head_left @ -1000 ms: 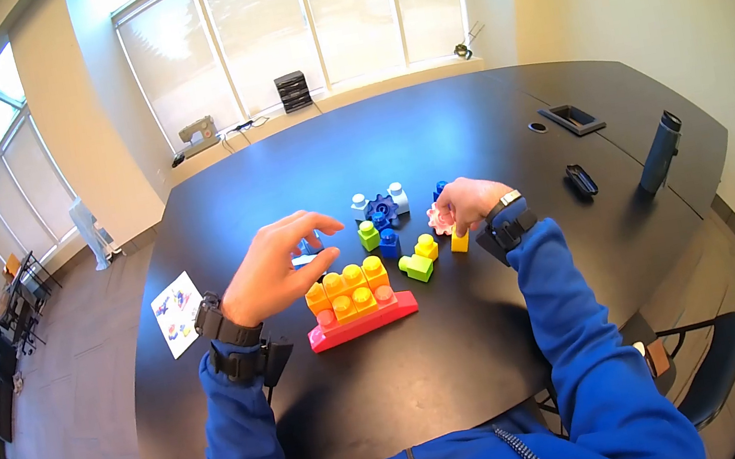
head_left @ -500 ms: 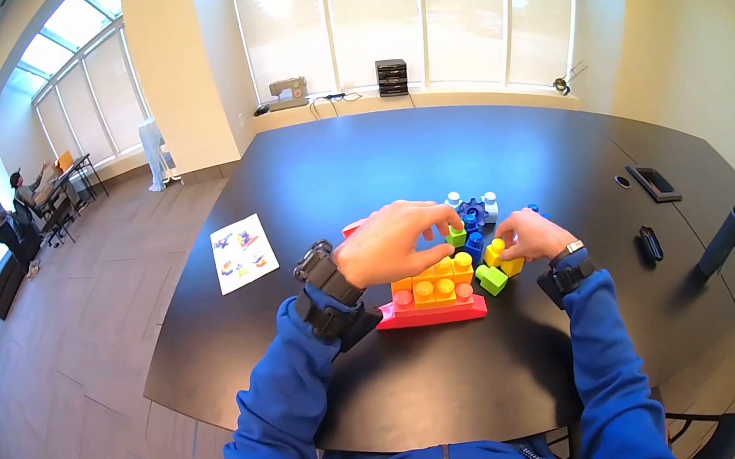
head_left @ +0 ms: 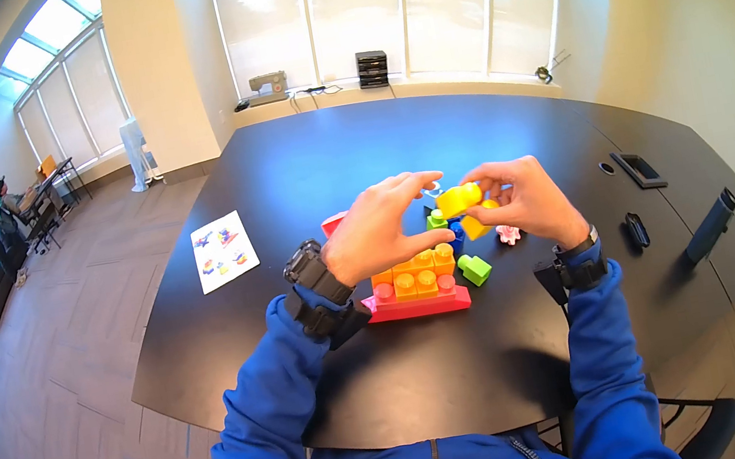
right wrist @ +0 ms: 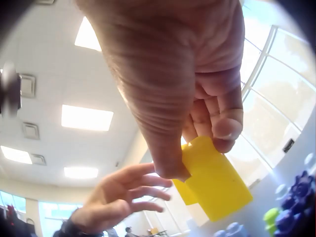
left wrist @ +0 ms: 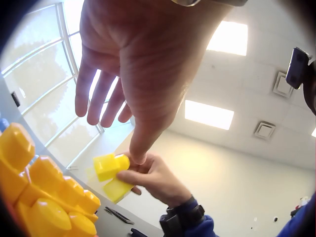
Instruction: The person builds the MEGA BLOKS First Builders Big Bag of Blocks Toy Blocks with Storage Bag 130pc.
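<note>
Pinches two yellow plastic blocks (head_left: pixel 458 202) between the thumb and fingers of the right hand (head_left: pixel 533 202), above the black worktop (head_left: pixel 391 371), beyond and right of the red plastic base (head_left: pixel 419 306). Holds the left hand (head_left: pixel 370 234), fingers apart, near the orange plastic blocks (head_left: pixel 415 280) on that base. Has a lime-green plastic block (head_left: pixel 474 270) just right of it, a pink plastic gear (head_left: pixel 508 235) farther right.

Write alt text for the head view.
A person's right hand holds two yellow blocks above a dark table; the open left hand hovers near an orange-and-red block build. A green block lies beside it, a printed sheet at left.
</note>
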A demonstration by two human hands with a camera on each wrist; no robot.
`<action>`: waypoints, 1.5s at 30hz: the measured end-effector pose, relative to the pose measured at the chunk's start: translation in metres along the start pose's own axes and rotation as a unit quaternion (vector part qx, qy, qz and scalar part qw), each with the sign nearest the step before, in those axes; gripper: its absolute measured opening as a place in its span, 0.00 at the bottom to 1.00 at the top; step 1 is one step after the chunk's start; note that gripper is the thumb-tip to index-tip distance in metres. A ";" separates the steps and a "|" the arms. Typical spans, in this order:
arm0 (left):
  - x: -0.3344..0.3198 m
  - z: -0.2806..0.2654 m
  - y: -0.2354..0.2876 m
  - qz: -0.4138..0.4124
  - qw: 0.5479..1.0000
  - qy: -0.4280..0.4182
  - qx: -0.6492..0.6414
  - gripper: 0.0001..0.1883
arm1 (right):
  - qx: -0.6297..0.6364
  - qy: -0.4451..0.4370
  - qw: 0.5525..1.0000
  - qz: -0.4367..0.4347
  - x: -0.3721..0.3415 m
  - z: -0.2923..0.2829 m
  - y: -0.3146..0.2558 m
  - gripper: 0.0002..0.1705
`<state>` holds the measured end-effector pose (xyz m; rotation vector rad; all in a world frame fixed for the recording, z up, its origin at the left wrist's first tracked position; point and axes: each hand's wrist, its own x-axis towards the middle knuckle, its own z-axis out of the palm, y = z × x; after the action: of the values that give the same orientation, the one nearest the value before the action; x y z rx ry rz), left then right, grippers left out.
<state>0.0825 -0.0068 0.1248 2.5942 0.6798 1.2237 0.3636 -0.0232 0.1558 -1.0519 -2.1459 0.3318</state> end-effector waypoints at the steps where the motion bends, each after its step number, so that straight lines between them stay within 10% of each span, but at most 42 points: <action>1: 0.001 0.001 0.000 0.015 1.000 0.008 -0.012 0.30 | -0.001 0.004 1.000 0.005 -0.002 0.000 -0.012 0.20; 10: -0.001 -0.035 0.009 0.002 1.000 -0.007 -0.018 0.21 | 0.068 -0.013 0.998 0.001 -0.008 -0.008 -0.037 0.19; 16: -0.026 -0.064 -0.021 -0.235 0.951 -0.150 -0.137 0.21 | 0.033 0.017 0.996 -0.080 -0.006 -0.012 -0.011 0.17; 45: -0.033 -0.051 -0.046 -0.215 0.931 -0.296 0.003 0.26 | -0.030 -0.078 0.991 -0.109 0.006 0.048 0.015 0.16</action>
<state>0.0103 0.0161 0.1182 2.4267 1.0238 0.2846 0.3365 -0.0050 0.1169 -0.8374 -2.3993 0.2550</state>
